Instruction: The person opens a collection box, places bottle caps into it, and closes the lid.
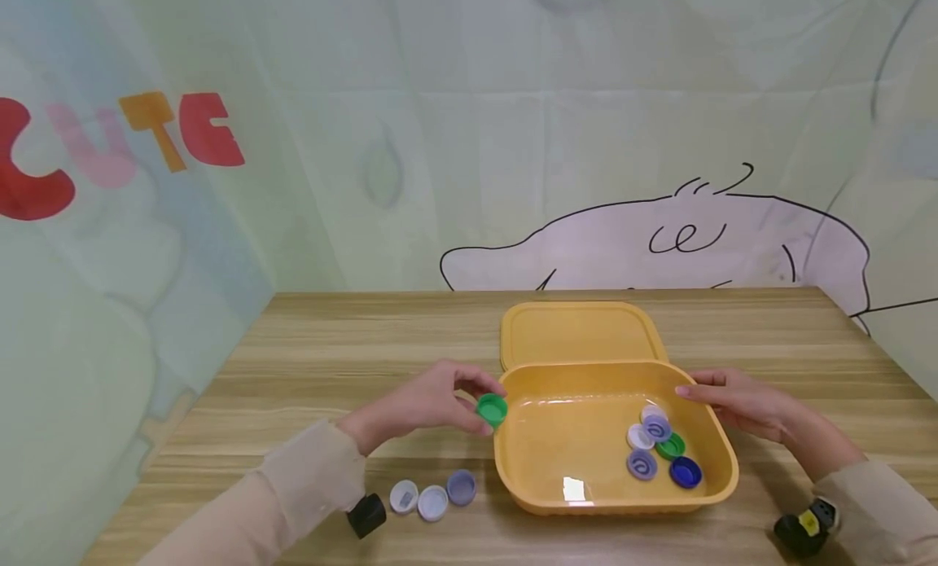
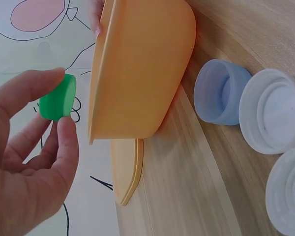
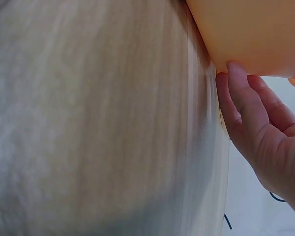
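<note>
Between thumb and fingers, my left hand [image 1: 440,399] pinches a green bottle cap [image 1: 492,410], held at the left rim of a yellow plastic container [image 1: 542,501]. In the left wrist view the green cap [image 2: 59,98] is beside the container's outer wall [image 2: 137,73]. My right hand [image 1: 743,403] grips the container's right side, thumb over the rim. Its fingers [image 3: 248,101] press the outside wall in the right wrist view. Inside, toward the right, lie several caps: white, light purple, one green cap [image 1: 670,446] and one dark blue cap [image 1: 685,472].
Left of the container, a light purple cap [image 1: 462,487] and two white caps [image 1: 432,503] lie on the wooden table [image 1: 352,338]. The yellow lid [image 1: 579,330] lies flat behind the container. A printed cloth [image 1: 352,183] hangs behind the table.
</note>
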Tool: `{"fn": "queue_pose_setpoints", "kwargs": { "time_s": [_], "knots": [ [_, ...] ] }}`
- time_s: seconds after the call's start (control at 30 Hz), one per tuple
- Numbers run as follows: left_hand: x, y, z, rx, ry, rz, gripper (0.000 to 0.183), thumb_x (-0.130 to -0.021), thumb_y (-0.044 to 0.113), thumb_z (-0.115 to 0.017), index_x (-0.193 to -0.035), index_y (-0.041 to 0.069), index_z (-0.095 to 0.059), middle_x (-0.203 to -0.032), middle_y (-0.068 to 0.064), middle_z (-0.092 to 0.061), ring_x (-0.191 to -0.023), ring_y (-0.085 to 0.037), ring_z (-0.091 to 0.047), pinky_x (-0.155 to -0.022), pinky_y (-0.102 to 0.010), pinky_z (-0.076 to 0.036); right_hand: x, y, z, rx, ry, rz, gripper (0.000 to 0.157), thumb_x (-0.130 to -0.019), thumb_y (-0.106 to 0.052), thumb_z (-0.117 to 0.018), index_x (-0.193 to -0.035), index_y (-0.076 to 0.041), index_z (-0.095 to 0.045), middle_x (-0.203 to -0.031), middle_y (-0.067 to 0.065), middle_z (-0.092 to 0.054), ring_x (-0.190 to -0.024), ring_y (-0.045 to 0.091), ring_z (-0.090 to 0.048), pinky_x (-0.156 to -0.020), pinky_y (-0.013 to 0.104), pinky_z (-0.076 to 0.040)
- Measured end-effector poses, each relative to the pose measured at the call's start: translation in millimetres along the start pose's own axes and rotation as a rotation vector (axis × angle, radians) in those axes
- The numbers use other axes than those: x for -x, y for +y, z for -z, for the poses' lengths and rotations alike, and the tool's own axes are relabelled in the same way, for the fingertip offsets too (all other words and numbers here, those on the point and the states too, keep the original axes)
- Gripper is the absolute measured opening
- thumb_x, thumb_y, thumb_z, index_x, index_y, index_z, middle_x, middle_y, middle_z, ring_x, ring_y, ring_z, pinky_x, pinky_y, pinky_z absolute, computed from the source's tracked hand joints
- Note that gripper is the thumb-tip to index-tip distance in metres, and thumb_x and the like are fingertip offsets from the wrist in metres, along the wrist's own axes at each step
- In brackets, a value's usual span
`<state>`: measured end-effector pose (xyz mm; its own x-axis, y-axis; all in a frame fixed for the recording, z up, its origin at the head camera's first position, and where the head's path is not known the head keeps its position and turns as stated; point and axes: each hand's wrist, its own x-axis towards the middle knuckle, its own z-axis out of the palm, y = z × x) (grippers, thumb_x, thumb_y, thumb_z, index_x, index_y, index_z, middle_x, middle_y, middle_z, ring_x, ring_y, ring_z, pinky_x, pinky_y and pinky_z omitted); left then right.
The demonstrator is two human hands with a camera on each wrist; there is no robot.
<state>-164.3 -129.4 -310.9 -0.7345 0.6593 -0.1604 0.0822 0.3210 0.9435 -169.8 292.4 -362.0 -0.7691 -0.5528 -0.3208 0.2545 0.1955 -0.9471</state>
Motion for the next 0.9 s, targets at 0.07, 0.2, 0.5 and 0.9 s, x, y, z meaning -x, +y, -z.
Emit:
{"fn": "queue_pose_setpoints", "kwargs": {
  "time_s": [0.07,0.2,0.5,0.9],
  "knots": [
    [-1.9,0.3,-1.1,0.002,-0.009,-0.005,0.04,-0.071,-0.002,-0.074,-0.109,-0.003,-0.062,-0.101,-0.006,-0.063,-0.09,-0.02,-0.057,-0.08,-0.03,-0.052,-0.2,0.7,0.4,-0.003,0.004,-0.001,0.04,-0.098,-0.017,-0.046,-0.128,0.01,-0.045,-0.11,0.005,-0.063,-0.099,0.018,-0.061,-0.085,0.036,-0.05],
    [-6.0,0.2,-3.2,0.006,-0.028,-0.02,0.038,-0.072,-0.002,-0.073,-0.108,-0.004,-0.062,-0.1,-0.007,-0.063,-0.089,-0.019,-0.057,-0.08,-0.029,-0.051,-0.4,1.2,0.3,-0.007,0.009,-0.001,0.043,-0.099,-0.016,-0.045,-0.13,0.013,-0.041,-0.111,0.005,-0.063,-0.099,0.017,-0.061,-0.085,0.036,-0.051],
    [-17.5,2.9,-8.6,-0.026,-0.047,-0.029,0.036,-0.072,-0.002,-0.074,-0.106,0.001,-0.064,-0.1,-0.005,-0.064,-0.092,-0.018,-0.057,-0.081,-0.029,-0.051,-1.2,1.8,0.5,0.012,0.025,-0.007,0.046,-0.098,-0.017,-0.046,-0.131,0.015,-0.038,-0.111,0.004,-0.062,-0.099,0.016,-0.061,-0.085,0.034,-0.051],
    [-31.5,7.8,-18.5,-0.072,-0.062,-0.037,0.034,-0.072,0.0,-0.075,-0.105,0.002,-0.066,-0.095,-0.002,-0.064,-0.089,-0.016,-0.056,-0.077,-0.026,-0.051,-0.8,2.6,2.6,0.003,0.002,0.002,0.042,-0.099,-0.016,-0.044,-0.13,0.012,-0.043,-0.111,0.004,-0.063,-0.099,0.016,-0.061,-0.085,0.034,-0.051]
  ]
}}
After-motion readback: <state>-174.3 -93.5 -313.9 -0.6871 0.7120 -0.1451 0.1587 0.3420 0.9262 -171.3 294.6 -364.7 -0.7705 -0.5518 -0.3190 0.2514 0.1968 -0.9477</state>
